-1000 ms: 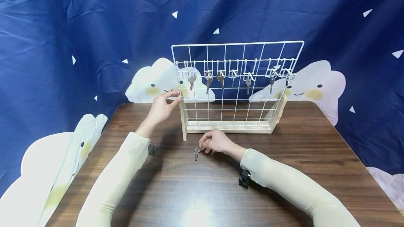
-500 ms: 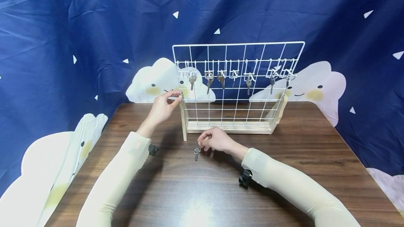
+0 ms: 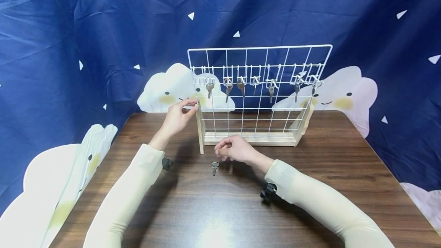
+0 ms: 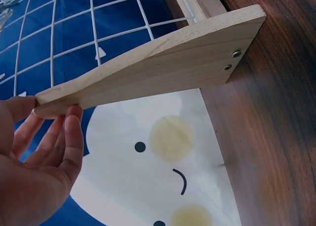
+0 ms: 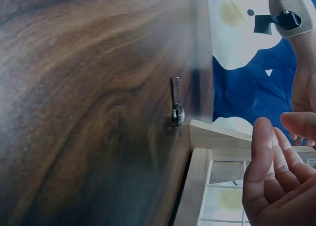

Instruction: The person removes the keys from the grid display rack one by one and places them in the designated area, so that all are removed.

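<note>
In the head view, a white wire grid rack (image 3: 246, 49) stands on wooden side supports, with several keys hanging from its hooks. My left hand (image 3: 176, 118) is at its left side; in the left wrist view, thumb and fingers pinch the tip of the wooden side support (image 4: 148, 68). A single key (image 3: 215, 168) with a ring lies flat on the table before the rack. Just beyond and right of it is my right hand (image 3: 237, 150), raised off the tabletop. The right wrist view has its fingers (image 5: 261, 152) loosely bent, nothing between them and the thumb.
The dark wooden table (image 3: 262, 209) extends in front of the rack. A pale wooden base bar (image 3: 251, 141) runs along the rack's bottom. Behind hangs a blue curtain (image 3: 138, 18) with cloud prints. A black strap camera (image 3: 268, 193) sits under the right wrist.
My right hand has lifted a little and drifted away from the key toward the rack. The key lies where it was, and my left hand has kept its hold.
</note>
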Available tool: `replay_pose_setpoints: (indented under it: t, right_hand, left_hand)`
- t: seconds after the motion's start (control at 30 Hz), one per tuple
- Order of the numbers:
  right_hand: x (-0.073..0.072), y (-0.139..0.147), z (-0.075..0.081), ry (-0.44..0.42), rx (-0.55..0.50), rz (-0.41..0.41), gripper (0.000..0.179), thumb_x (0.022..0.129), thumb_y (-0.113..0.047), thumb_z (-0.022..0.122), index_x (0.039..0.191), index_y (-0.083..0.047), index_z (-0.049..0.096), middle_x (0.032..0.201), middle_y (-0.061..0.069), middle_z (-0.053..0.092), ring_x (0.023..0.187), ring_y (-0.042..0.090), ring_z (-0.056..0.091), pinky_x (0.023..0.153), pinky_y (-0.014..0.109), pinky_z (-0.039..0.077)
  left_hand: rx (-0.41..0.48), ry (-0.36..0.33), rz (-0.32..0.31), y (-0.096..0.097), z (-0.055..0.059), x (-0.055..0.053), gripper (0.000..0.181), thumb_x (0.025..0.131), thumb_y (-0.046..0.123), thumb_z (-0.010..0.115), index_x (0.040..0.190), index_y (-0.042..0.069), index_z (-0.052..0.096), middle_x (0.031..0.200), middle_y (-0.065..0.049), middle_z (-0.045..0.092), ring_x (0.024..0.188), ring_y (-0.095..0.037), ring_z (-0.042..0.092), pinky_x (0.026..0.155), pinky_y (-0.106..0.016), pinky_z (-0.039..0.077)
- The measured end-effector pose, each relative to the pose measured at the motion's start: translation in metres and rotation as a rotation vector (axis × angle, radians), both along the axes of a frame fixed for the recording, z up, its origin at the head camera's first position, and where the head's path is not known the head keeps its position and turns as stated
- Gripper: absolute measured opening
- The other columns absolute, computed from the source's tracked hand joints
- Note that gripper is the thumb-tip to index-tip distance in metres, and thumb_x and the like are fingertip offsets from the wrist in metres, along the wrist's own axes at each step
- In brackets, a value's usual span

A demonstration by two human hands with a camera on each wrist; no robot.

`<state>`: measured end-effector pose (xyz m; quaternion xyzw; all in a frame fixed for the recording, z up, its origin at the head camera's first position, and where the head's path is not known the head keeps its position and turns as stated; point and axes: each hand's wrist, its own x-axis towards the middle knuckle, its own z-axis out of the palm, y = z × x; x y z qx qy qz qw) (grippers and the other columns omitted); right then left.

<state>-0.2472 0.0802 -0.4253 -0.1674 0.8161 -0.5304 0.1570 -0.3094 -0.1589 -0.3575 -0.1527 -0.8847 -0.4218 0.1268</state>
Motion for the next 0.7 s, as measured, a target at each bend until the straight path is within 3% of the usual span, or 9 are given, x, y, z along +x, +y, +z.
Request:
replay_pose_setpoints:
  t: [0.17, 0.33, 0.53, 0.7]
  right_hand:
    - [0.002, 0.0, 0.007, 0.02, -0.006, -0.007, 0.014, 0.088, -0.015, 0.073, 0.099, -0.008, 0.075, 0.085, 0.017, 0.076, 0.074, 0.037, 0.072, 0.051, 0.03, 0.052]
    - [-0.001, 0.0, 0.011, 0.065, -0.007, -0.008, 0.012, 0.088, -0.014, 0.072, 0.098, -0.009, 0.076, 0.076, 0.006, 0.076, 0.066, 0.025, 0.072, 0.05, 0.027, 0.05]
    - [0.0, 0.001, 0.019, 0.048, -0.044, -0.001, 0.018, 0.088, -0.012, 0.071, 0.104, -0.004, 0.074, 0.087, 0.016, 0.077, 0.064, 0.016, 0.071, 0.051, 0.026, 0.051]
    - [0.001, 0.001, 0.024, 0.04, -0.068, -0.004, 0.019, 0.089, -0.01, 0.069, 0.106, -0.004, 0.073, 0.092, 0.014, 0.077, 0.066, 0.017, 0.071, 0.052, 0.027, 0.052]
  left_hand:
    - [-0.001, 0.002, 0.0, 0.0, -0.001, 0.0, 0.032, 0.097, 0.027, 0.066, 0.126, 0.013, 0.067, 0.123, -0.012, 0.071, 0.104, -0.034, 0.072, 0.094, -0.044, 0.058]
    - [-0.01, 0.0, 0.005, 0.0, 0.0, 0.0, 0.032, 0.097, 0.028, 0.066, 0.126, 0.014, 0.067, 0.123, -0.012, 0.071, 0.104, -0.033, 0.072, 0.094, -0.043, 0.058]
    - [0.012, 0.005, -0.008, 0.0, 0.001, 0.001, 0.031, 0.097, 0.026, 0.067, 0.125, 0.012, 0.068, 0.12, -0.014, 0.072, 0.104, -0.033, 0.073, 0.095, -0.043, 0.058]
    - [0.023, 0.009, -0.012, 0.0, 0.001, 0.001, 0.03, 0.097, 0.025, 0.067, 0.124, 0.012, 0.069, 0.12, -0.014, 0.073, 0.104, -0.032, 0.073, 0.096, -0.042, 0.058]
